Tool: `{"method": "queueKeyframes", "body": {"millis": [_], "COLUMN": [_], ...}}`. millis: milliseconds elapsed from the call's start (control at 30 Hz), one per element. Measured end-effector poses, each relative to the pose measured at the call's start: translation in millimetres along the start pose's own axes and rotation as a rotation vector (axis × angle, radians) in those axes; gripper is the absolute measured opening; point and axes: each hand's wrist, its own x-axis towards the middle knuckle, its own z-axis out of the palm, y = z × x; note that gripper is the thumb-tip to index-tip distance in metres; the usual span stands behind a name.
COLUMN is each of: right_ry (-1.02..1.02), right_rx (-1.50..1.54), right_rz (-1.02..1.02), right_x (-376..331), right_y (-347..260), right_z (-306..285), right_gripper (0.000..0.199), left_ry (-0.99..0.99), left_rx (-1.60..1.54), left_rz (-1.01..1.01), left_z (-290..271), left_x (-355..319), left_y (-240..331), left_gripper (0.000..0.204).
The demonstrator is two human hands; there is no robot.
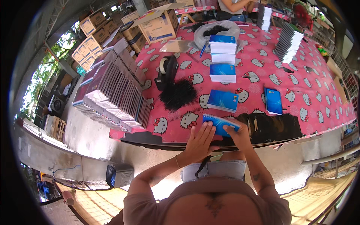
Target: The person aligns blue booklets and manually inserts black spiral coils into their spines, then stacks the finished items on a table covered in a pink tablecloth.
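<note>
A small blue spiral notebook (220, 122) is at the table's front edge, directly before me. My left hand (202, 138) lies on its left end, fingers stretched out along the binding side. My right hand (239, 133) grips the notebook's right end, with the thumb on the blue cover. Just beyond it lies a short pile of blue notebooks (222, 100). Farther back stand a taller blue-topped pile (222, 71) and another stack (223, 48). To the right, a separate blue notebook (273, 100) rests on the table.
Black plastic coils (178, 94) lie heaped beside a black tape dispenser (167, 72). Tall stacks of spiral notebooks (112, 93) cover the left side. White-paged stacks (289, 43) stand far right. The pink tablecloth (258, 77) has a torn black patch (275, 127). Another person (234, 7) is at the back.
</note>
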Motion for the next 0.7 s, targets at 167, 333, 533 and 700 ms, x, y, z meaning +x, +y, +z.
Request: {"method": "queueKeyframes", "body": {"millis": [167,333,533,700], "right_ry": [-0.093,-0.142,-0.076,-0.164], "right_rx": [-0.137,-0.036,-0.117,-0.181], "right_rz": [0.047,0.12,-0.038,-0.055], "right_x": [-3.3,-8.7,-8.1,-6.0], "right_y": [4.5,6.9,30.8,20.1], "right_z": [2.0,0.5,2.8,-3.0], "right_gripper": [0.025,0.025,0.023,0.023], "left_ry": [0.136,0.164,0.151,0.147], "left_rx": [0.009,0.006,-0.205,-0.424], "left_rz": [-0.014,-0.075,-0.039,0.112], "left_z": [-20.4,-29.2,-17.5,-37.2], "left_x": [22.0,36.3,21.6,33.3], "left_y": [-13.6,-10.0,-0.7,-39.0], "left_gripper": [0.089,0.088,0.063,0.02]}}
